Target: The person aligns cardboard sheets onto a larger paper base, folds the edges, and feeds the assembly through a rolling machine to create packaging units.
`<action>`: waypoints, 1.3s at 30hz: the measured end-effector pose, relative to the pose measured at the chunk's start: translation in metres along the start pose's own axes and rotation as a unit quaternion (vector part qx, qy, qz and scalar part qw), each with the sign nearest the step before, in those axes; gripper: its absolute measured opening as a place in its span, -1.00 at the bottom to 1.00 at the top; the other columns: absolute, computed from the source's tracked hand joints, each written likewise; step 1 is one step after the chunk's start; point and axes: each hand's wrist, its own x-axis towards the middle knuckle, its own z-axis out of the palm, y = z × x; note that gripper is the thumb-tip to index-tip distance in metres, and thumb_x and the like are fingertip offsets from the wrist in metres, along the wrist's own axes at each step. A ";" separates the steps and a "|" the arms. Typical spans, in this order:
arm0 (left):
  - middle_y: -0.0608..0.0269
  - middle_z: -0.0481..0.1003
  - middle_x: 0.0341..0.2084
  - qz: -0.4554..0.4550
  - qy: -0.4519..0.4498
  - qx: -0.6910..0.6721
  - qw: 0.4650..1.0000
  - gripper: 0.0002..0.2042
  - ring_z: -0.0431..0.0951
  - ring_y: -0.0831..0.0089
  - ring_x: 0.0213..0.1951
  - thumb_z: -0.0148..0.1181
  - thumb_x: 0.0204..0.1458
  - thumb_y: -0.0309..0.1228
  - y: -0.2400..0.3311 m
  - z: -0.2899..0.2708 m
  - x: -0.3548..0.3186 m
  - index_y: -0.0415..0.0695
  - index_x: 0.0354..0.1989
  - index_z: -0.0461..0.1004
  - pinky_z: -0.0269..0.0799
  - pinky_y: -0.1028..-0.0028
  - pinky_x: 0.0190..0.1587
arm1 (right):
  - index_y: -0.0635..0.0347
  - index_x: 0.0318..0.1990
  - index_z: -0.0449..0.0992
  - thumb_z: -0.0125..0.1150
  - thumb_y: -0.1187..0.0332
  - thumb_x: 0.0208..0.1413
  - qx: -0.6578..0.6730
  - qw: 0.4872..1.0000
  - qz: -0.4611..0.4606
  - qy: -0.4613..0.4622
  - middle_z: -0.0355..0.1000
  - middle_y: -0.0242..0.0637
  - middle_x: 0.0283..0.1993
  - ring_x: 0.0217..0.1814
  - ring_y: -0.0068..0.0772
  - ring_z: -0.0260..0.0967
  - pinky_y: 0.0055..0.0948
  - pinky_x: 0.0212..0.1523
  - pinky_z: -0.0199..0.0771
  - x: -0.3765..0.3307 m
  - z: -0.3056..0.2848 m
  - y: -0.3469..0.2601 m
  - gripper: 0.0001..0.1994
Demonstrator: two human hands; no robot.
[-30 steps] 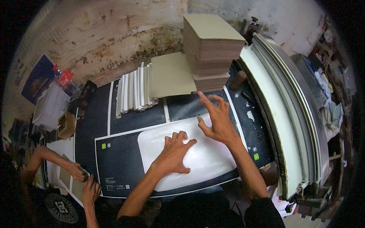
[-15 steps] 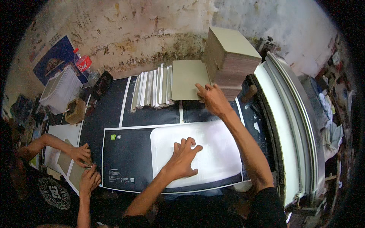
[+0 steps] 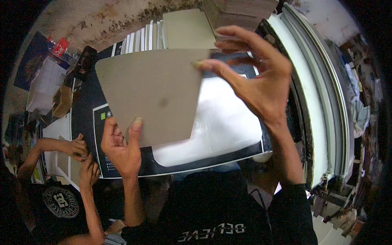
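Observation:
A grey-brown cardboard sheet point(image 3: 151, 94) with rounded corners is raised over the table, tilted and slightly blurred. My left hand point(image 3: 124, 153) grips its lower left edge, thumb on the near face and some fingers hidden behind. At the upper right corner, my right hand point(image 3: 263, 81) is spread; its thumb tip overlaps the board's edge, and whether it touches cannot be told. Beneath lies a dark printed sheet point(image 3: 163, 159) with a glossy white rounded panel point(image 3: 228, 110), partly covered by the board.
Behind are another board point(image 3: 188, 28), a tall board stack point(image 3: 245, 14) and upright pale strips point(image 3: 143, 36). A long curved metal-edged fixture point(image 3: 322, 94) borders the right. At left, a co-worker's hands point(image 3: 83, 159) work beside a paper stack point(image 3: 45, 83) and small box point(image 3: 62, 100).
A cardboard sheet has come up in front of me, with my left hand on it. My right hand has drawn back from the board beside the stack. The view has shifted.

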 end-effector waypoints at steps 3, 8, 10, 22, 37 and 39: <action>0.05 0.60 -0.16 -0.109 -0.004 -0.120 0.987 -0.66 0.59 0.45 -0.12 0.31 0.21 -0.39 -0.020 0.013 -0.009 -0.32 0.05 0.43 0.51 0.44 -0.02 | 0.32 -0.03 0.63 0.66 0.19 -0.18 -0.023 0.919 0.275 -0.282 0.64 -0.19 -0.25 -0.27 -0.42 0.56 -0.43 -0.20 0.60 -0.046 -0.006 0.015 -0.44; 0.02 0.55 -0.05 -0.174 -0.025 -0.138 0.975 -0.53 0.54 0.34 0.03 0.37 0.14 -0.42 -0.048 0.043 -0.034 -0.31 0.16 0.34 0.48 0.36 0.10 | 0.43 -0.28 0.67 0.47 0.48 0.02 0.117 0.815 0.470 -0.319 0.61 -0.18 -0.45 -0.46 -0.53 0.54 -0.55 -0.40 0.56 -0.103 0.010 0.032 -0.83; -0.03 0.50 0.03 -0.160 -0.032 -0.112 0.980 -0.38 0.50 0.27 0.11 0.44 0.04 -0.49 -0.057 0.046 -0.040 -0.30 0.26 0.27 0.45 0.31 0.16 | 0.38 -0.34 0.69 0.50 0.42 -0.03 0.111 0.813 0.483 -0.307 0.62 -0.16 -0.48 -0.46 -0.47 0.59 -0.46 -0.36 0.61 -0.114 0.012 0.042 -0.82; 0.04 0.43 -0.07 -0.046 -0.147 0.208 0.966 0.00 0.44 0.26 -0.03 0.72 -0.42 -0.20 -0.050 0.034 -0.047 -0.31 0.29 0.32 0.42 0.21 0.01 | 0.34 -0.37 0.70 0.62 0.39 -0.15 -0.039 0.804 0.462 -0.373 0.62 -0.16 -0.48 -0.46 -0.48 0.58 -0.48 -0.34 0.61 -0.123 0.022 0.040 -0.76; -0.09 0.42 0.06 -0.032 -0.143 0.225 0.963 0.07 0.36 0.10 0.17 0.71 -0.44 -0.03 -0.071 0.036 -0.057 -0.28 0.31 0.32 0.20 0.01 0.20 | 0.32 -0.42 0.70 0.63 0.33 -0.20 -0.036 0.820 0.443 -0.360 0.62 -0.01 -0.45 -0.44 -0.25 0.64 -0.30 -0.34 0.63 -0.135 0.022 0.051 -0.74; -0.10 0.41 0.09 -0.040 -0.146 0.228 0.962 0.08 0.35 0.10 0.18 0.71 -0.45 -0.03 -0.070 0.036 -0.057 -0.29 0.32 0.32 0.18 0.00 0.20 | 0.32 -0.40 0.70 0.61 0.40 -0.18 -0.043 0.825 0.431 -0.364 0.63 -0.06 -0.45 -0.47 -0.35 0.60 -0.40 -0.39 0.63 -0.133 0.023 0.047 -0.78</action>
